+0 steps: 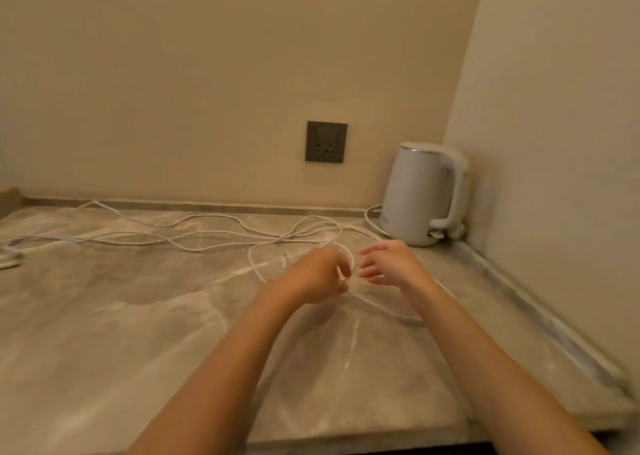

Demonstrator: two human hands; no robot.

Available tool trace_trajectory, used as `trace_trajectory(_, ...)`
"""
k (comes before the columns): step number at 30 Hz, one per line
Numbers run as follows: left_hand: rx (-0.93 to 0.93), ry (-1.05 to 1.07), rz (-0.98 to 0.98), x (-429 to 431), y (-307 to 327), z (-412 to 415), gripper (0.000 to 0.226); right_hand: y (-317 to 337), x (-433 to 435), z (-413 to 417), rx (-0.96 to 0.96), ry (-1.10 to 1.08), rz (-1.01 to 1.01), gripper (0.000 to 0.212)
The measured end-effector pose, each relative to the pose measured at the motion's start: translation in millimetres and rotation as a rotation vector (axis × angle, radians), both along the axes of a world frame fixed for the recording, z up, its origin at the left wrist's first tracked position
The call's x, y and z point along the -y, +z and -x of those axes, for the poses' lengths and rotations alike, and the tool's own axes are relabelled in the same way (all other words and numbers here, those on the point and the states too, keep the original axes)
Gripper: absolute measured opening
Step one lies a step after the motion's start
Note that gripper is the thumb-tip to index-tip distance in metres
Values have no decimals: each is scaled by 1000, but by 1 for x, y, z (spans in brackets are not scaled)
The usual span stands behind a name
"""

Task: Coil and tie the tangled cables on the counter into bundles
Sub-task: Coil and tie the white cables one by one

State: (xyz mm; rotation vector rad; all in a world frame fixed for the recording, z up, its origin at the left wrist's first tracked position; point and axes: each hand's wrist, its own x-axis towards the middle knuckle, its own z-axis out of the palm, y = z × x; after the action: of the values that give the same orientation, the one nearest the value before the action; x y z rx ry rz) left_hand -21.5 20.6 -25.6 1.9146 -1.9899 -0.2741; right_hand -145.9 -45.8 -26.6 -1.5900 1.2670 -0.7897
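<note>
Cables [287,236] — thin, white, several strands — sprawl over the far half of the marble counter [104,333], running from the left edge toward the right, crossing and looping over one another in loose waves. Nearest me they gather into a round loop, with a small plug end [284,261] lying just to its left. My left hand [311,276] is over that loop, fingers curled, thumb and fingertips pinching a strand of it. My right hand [388,264] hovers just beside it, fingers loosely spread and a little bent, holding nothing that I can see. In the far right corner stands a white kettle [424,195] — its thicker cord [372,221] curves along the counter. A dark wall socket [325,142] sits on the far wall to its left.
</note>
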Motion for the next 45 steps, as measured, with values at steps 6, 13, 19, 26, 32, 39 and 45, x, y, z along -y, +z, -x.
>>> trace_trajectory(6,139,-194,-149,33,-13,36,27,-10,17,42,-46,7,-138,16)
trace_trajectory(13,-97,155,237,56,-10,18,19,-7,30,66,-80,113,65,57)
trace_trajectory(19,162,456,355,63,9,-6,20,4,60,56,48,107,191,76)
trace_trajectory(26,379,-27,654,83,17,-5,45,27,78,16,280,349,25,83)
trace_trajectory(32,97,16,806,97,32,-22,17,25,92,-1,636,707,-398,85)
trace_trajectory(39,-225,75,633,116,28,-38,20,25,92,-47,1031,1191,-736,72)
trace_trajectory(45,-163,-127,182,124,3,-38,19,40,104,-51,1207,738,-683,74)
